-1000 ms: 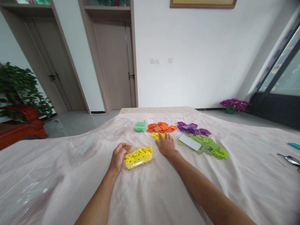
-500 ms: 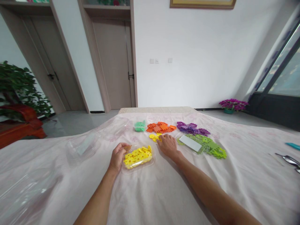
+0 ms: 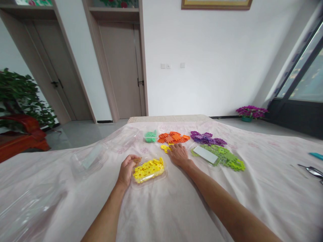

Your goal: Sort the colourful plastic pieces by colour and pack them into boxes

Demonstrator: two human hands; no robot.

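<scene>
My left hand (image 3: 127, 170) grips the left end of a clear plastic container (image 3: 164, 174), thumb and fingers closed on its rim. Inside it lies a heap of yellow flower-shaped plastic pieces (image 3: 148, 170). Beyond the container's far right corner, my right hand (image 3: 179, 154) reaches over a small group of loose yellow pieces (image 3: 165, 148) on the cloth. Its fingers are apart and bent down at these pieces; the fingertips are partly hidden. Just right of this hand is a clear container with a white label (image 3: 205, 154), lying on green toothed pieces (image 3: 230, 159).
Behind my hands lie orange pieces (image 3: 174, 137), purple pieces (image 3: 207, 137) and a clear tub of mint-green pieces (image 3: 150, 136). Clear plastic containers (image 3: 88, 159) stand at left. Metal utensils (image 3: 314, 172) and a blue object (image 3: 316, 156) rest at the right on the pale tablecloth (image 3: 161, 215).
My right hand has shifted very slightly left over the loose yellow pieces. My left hand stays on the container, and the rest looks the same.
</scene>
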